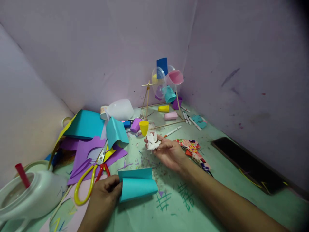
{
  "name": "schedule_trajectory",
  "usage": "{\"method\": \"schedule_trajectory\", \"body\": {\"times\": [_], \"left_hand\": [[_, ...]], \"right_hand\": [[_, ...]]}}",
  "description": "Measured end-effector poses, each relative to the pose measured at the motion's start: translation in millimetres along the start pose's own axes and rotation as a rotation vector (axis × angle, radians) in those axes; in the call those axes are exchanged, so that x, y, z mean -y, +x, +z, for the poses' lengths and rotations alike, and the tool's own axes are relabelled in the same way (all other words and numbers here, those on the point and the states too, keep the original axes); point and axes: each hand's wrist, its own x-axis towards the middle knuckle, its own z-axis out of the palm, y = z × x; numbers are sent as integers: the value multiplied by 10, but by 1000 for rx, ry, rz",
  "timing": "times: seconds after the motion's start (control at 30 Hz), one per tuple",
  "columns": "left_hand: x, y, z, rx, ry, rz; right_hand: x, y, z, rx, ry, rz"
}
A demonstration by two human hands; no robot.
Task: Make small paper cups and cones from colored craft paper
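Left hand (103, 195): fingers pinched on the left edge of the folded teal sheet (137, 187), which lies on the tabletop (217, 193). Right hand (169, 153): palm up, fingers loosely curled around a crumpled white wad (153, 141). Open surface runs right of the sheet to the dark slab (248, 164). Walls close three sides. The scissors (88, 182) have their blades partly covered by purple paper (84, 151). The white jug (31, 196) is cut off by the frame.

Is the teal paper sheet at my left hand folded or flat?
Folded. The teal paper sheet is bent over on itself, one layer curving above the other, with the left hand pinching its edge.
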Motion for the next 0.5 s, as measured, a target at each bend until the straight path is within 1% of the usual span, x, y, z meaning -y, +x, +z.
{"method": "schedule_trajectory", "body": {"times": [0.1, 0.2, 0.3, 0.4, 0.43, 0.5], "left_hand": [[17, 10, -4, -10, -7, -15], [16, 16, -17, -33, 42, -17], [-9, 11, -13, -21, 69, 1], [-63, -31, 36, 0, 114, 55], [-83, -49, 60, 15, 148, 86], [-111, -72, 105, 22, 143, 97]], "right_hand": [[-21, 11, -17, -39, -20, -19], [-84, 23, -53, -133, -69, -28], [-128, 11, -100, -207, -168, -17], [-125, -49, -89, -215, -294, -42], [-116, -66, -60, -207, -330, -63], [-97, -65, 51, -183, -385, -103]]}}
